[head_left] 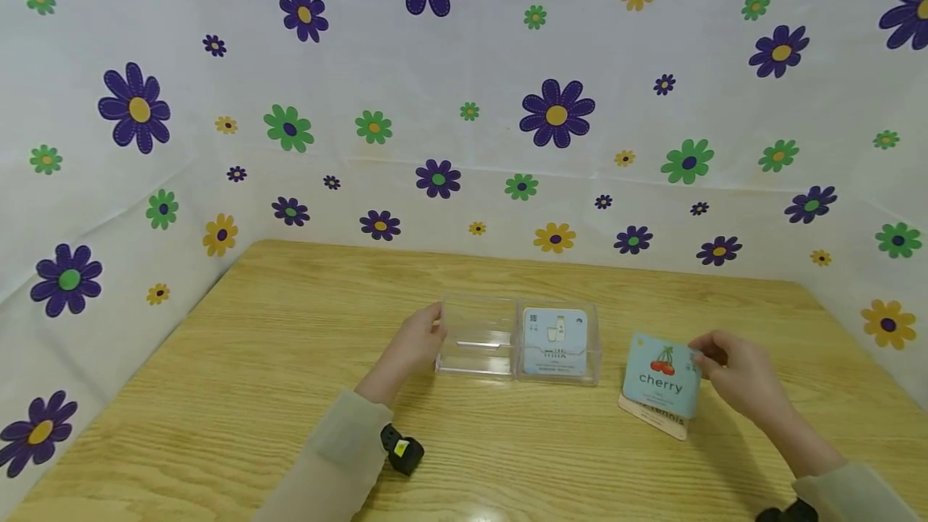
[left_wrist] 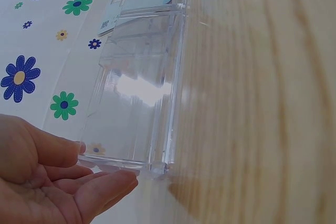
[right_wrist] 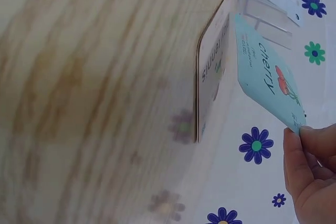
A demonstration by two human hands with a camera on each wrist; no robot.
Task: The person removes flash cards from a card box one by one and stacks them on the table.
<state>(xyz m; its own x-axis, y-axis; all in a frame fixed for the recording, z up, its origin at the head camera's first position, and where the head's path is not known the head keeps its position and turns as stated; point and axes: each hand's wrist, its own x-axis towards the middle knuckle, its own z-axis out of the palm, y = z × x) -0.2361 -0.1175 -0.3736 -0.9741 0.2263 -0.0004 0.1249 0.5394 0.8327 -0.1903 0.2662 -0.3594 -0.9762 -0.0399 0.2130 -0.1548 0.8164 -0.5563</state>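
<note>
Head view: toward seven o'clock, plain pale-beige left sleeve (head_left: 329, 453), ending short of the bare left hand (head_left: 412, 346), and blocky black device (head_left: 408, 461) with yellow label (head_left: 401, 448); toward four o'clock, matching right sleeve (head_left: 855, 494), bare right hand (head_left: 743, 377) and second black device (head_left: 797, 512), partly cropped.

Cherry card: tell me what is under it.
Under the cherry card, pinched by the right hand, a pale card with the word "tennis" shows. In the head view the cherry card covers most of it; whether more cards lie beneath is unclear.
</note>
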